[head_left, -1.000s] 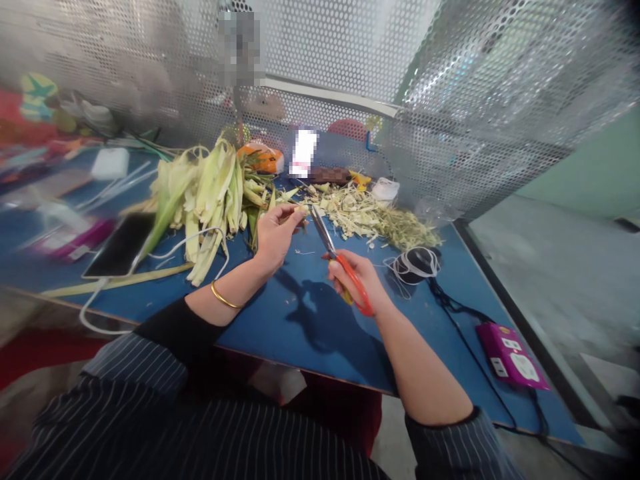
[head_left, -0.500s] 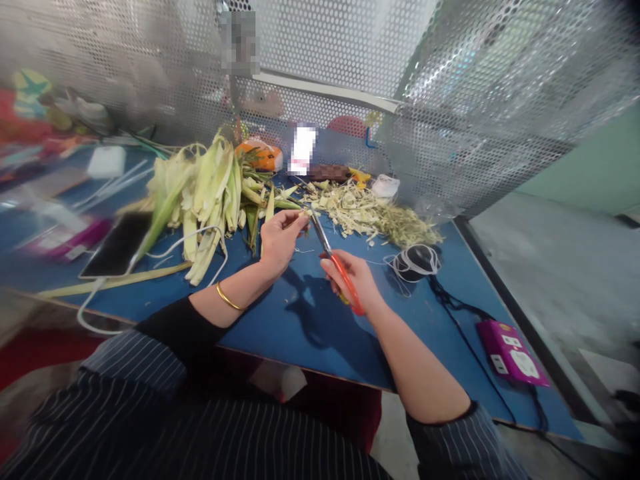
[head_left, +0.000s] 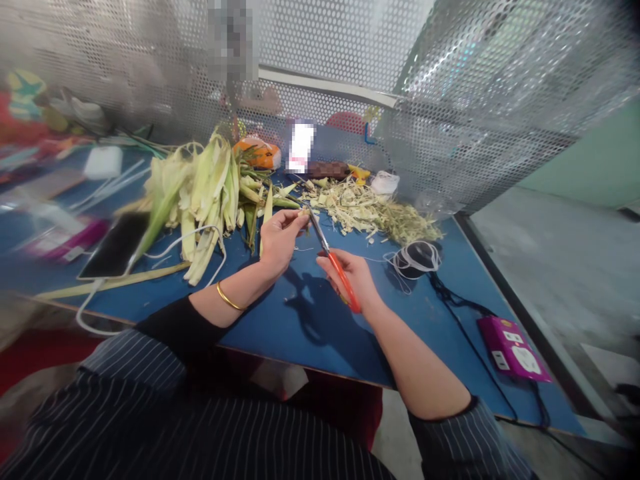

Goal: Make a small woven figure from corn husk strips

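Observation:
Above the blue table (head_left: 280,333), my left hand (head_left: 279,245) pinches a small pale piece of husk (head_left: 303,213) between thumb and fingertips. My right hand (head_left: 353,277) is wrapped round the red handle of the scissors (head_left: 340,270), whose blades point up and left to the pinched piece. Whether the blades touch it is too small to tell. Long pale green husks (head_left: 207,190) lie in a heap left of my left hand. Beyond both hands spreads a pile of small husk scraps (head_left: 350,203).
At the left lie a dark phone (head_left: 117,245) and a white cable (head_left: 220,233). On the right are a black spool with white cord (head_left: 417,259) and a purple power strip (head_left: 513,350). A perforated metal screen (head_left: 340,47) stands behind.
The scissor handles and the fingers of my right hand have shifted slightly. My left hand keeps its pinch in nearly the same place. The view has moved a little.

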A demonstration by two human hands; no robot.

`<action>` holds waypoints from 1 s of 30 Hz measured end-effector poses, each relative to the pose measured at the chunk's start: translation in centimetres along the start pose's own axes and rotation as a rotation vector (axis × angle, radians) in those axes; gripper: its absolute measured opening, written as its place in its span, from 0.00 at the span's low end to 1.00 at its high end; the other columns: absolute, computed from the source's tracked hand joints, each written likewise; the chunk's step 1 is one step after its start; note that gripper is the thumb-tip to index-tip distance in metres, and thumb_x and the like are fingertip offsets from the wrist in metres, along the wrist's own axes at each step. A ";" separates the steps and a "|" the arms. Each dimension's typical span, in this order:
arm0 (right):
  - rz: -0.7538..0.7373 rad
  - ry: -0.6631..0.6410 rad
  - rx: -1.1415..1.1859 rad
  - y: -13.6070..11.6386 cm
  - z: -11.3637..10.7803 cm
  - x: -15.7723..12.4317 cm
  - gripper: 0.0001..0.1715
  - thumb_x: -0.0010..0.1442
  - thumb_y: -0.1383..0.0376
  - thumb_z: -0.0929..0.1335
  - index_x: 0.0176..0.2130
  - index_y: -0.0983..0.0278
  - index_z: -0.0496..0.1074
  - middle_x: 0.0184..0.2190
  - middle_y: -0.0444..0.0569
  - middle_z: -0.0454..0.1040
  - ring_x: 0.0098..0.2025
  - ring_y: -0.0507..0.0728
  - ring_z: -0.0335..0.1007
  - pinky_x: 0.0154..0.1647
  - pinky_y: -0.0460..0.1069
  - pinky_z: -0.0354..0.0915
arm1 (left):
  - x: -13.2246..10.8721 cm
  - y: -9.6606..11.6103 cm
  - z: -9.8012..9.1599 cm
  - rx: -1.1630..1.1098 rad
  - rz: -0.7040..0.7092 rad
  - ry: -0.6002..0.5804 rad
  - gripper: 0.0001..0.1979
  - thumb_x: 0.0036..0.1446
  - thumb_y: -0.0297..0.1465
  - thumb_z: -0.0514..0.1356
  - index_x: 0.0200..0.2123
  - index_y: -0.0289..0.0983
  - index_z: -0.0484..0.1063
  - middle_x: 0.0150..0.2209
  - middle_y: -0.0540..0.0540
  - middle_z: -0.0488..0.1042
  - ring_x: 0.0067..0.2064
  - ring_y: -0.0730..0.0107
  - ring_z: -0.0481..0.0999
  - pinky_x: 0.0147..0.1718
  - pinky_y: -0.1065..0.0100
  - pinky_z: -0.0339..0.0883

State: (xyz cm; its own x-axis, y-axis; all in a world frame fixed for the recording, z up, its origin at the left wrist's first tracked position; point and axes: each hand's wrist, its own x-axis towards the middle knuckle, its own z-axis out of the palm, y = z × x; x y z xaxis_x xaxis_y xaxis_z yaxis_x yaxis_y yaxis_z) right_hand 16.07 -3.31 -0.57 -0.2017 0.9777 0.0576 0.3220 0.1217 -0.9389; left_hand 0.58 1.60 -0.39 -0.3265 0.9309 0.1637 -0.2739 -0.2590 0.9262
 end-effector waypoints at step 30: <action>0.005 0.145 0.221 -0.3 -1.3 0.9 0.28 0.52 0.45 0.69 0.44 0.62 0.68 0.22 0.39 0.63 0.19 0.47 0.57 0.19 0.44 0.56 | 0.7 1.5 -0.5 -0.169 -0.247 -0.259 0.09 0.43 0.29 0.70 0.27 0.35 0.73 0.27 0.51 0.72 0.28 0.79 0.71 0.35 0.71 0.72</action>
State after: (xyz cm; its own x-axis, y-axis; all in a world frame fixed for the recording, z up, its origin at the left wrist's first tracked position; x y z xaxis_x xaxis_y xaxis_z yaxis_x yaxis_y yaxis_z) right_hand 16.97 -2.27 0.21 -0.0609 0.9945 0.0856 0.1095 0.0919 -0.9897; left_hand -0.53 1.75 0.94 0.0010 0.9991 0.0435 -0.4679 -0.0379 0.8830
